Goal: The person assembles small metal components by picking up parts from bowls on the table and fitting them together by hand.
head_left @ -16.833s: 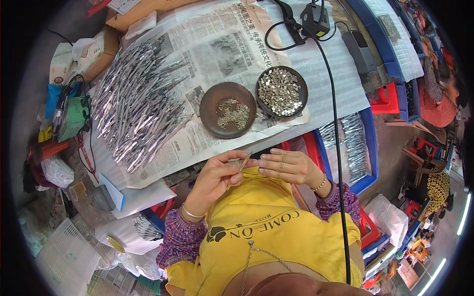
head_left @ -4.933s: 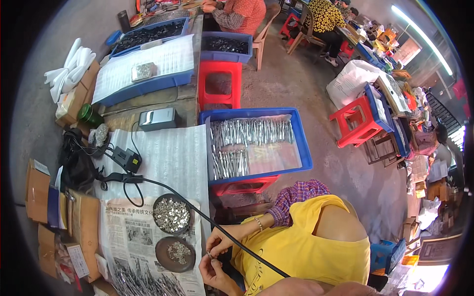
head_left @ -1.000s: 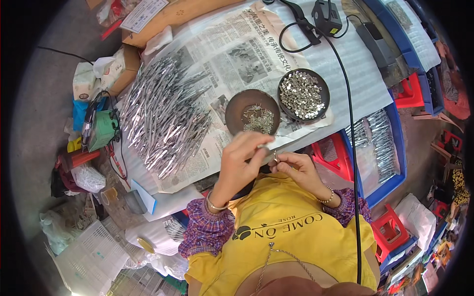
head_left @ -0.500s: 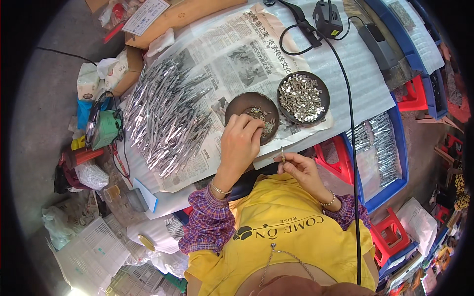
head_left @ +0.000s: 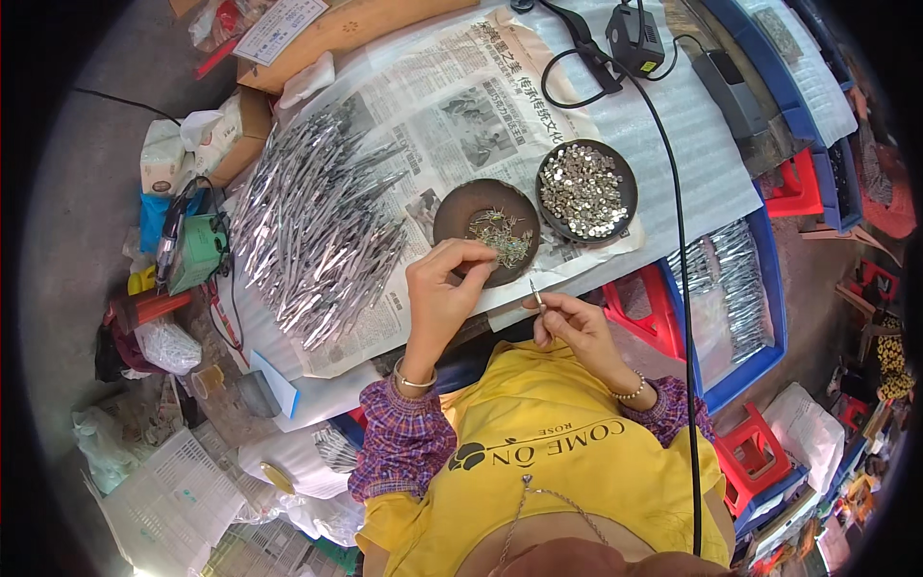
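My left hand (head_left: 447, 287) is at the near edge of a dark round dish (head_left: 455, 213), thumb and forefinger pinched together. Whatever lies between those fingertips is too small to make out. Inside the dish is a small heap of fine, short metal pins (head_left: 500, 236). To its right, my right hand (head_left: 580, 332) grips a slim, pointed metal piece (head_left: 536, 291) between thumb and fingers, its tip upward. Close behind stands a second dark dish (head_left: 630, 199) filled with small shiny discs (head_left: 582, 189).
Many long silvery strips (head_left: 322, 226) lie heaped on newspaper (head_left: 437, 125) at the left. A black cable (head_left: 681, 240) hangs down across the right side. Blue trays (head_left: 781, 317) and red stools (head_left: 644, 306) stand right of the table. Black devices (head_left: 636, 38) sit at the back.
My left hand has drawn back from over the pins to the dish's near edge, uncovering them. My right hand has shifted slightly left, the metal piece still in its fingers.
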The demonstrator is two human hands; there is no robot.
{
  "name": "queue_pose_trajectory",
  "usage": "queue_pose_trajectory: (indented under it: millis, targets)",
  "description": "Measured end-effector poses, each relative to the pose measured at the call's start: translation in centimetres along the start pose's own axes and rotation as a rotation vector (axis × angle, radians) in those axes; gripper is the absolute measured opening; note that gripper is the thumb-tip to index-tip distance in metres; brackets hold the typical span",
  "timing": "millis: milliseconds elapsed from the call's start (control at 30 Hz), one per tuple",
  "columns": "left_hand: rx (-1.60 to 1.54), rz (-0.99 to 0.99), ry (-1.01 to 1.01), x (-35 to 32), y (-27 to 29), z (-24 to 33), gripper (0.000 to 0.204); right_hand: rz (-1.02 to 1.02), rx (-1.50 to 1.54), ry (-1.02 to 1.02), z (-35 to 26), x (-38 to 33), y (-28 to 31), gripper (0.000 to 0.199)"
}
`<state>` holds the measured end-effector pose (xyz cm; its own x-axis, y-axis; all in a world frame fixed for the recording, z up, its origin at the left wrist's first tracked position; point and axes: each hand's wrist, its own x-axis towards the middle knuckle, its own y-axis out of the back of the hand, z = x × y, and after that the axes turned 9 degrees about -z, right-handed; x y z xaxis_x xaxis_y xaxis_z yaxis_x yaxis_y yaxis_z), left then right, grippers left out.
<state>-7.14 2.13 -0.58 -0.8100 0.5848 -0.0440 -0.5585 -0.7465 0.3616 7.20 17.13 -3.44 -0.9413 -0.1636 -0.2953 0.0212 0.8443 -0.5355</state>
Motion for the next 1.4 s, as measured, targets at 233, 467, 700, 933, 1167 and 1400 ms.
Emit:
queue_pose_trajectory:
  millis: [233, 467, 700, 933, 1167, 1400]
  targets:
    - [-0.207, -0.124, -0.057, -1.6, -0.8, 0.7, 0.016, 0.036, 0.008, -0.019, 0.3, 0.4, -0.1, 0.028]
    - [-0.271, -0.124, 0.060, -2.8, -2.4, 0.6, 0.012, 0.056, -0.029, -0.018, 0.6, 0.1, -0.1, 0.031]
    - [-0.271, -0.101, 0.124, -3.0, -2.5, 0.3, 0.012, 0.072, -0.104, -0.042, 0.1, 0.1, -0.4, 0.028]
    - [-0.243, -0.107, 0.144, -3.0, -2.4, 0.6, 0.014, 0.160, -0.646, 0.219, -0.8, 0.4, -0.7, 0.024]
    - [-0.488, -0.186, 0.193, -2.9, -2.1, 0.4, 0.019, -0.007, -0.058, -0.135, -1.1, 0.0, 0.3, 0.029]
    - [-0.607, -0.254, 0.226, -2.9, -1.8, 0.0, 0.022, -0.050, 0.015, -0.195, -1.5, 0.1, 0.4, 0.031]
